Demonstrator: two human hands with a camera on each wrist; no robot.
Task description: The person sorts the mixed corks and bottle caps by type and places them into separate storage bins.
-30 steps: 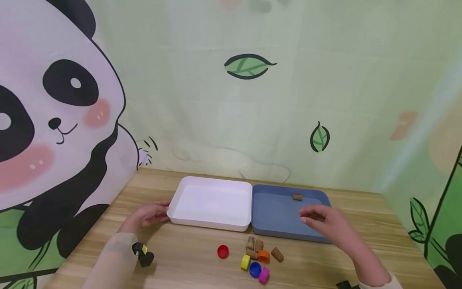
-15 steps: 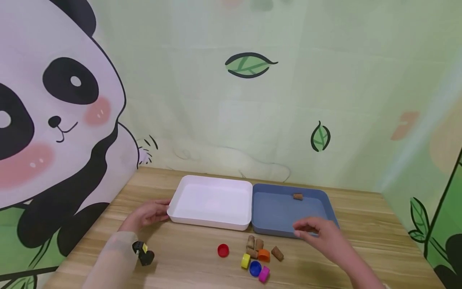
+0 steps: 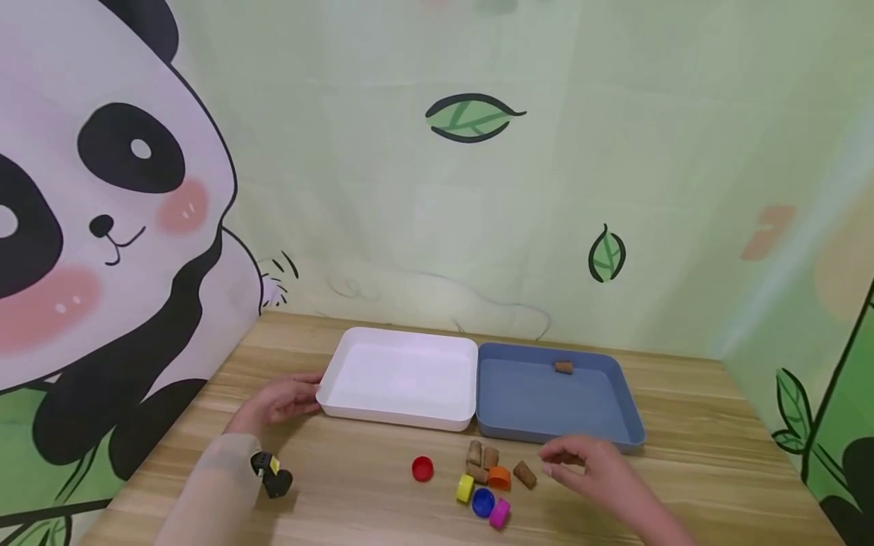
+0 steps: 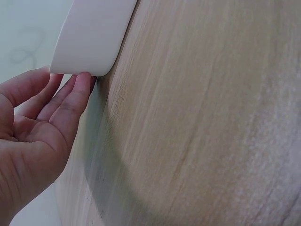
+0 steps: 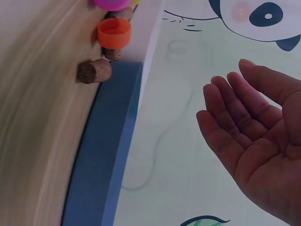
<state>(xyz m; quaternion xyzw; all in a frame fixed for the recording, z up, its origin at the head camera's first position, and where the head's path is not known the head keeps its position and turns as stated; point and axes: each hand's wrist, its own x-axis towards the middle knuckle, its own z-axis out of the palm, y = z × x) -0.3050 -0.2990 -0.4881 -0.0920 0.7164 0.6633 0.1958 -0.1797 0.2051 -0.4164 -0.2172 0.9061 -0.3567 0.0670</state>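
- Right hand (image 3: 580,466): fingers gently bent, thumb apart, holding nothing; just beside a cork (image 3: 525,475) lying on the table (image 3: 341,485), in front of the blue tray (image 3: 539,402).
- Left hand (image 3: 283,400): fingertips touch the white tray's (image 3: 396,379) outer end; a light touch should do.
- For a secure pinch, thumb and finger should probably straddle that cork's sides, clear of the orange cap (image 3: 499,478).

Cork (image 3: 563,368) inside a blue tray (image 3: 556,409)

The cork lies on its side near the far wall. A shallow white tray (image 3: 399,379) adjoins at left. On the table (image 3: 355,493) in front, three corks (image 3: 474,453) cluster with orange, yellow, blue and magenta caps (image 3: 483,503); a separate cork (image 3: 525,475) lies just right, a red cap (image 3: 422,469) apart at left.
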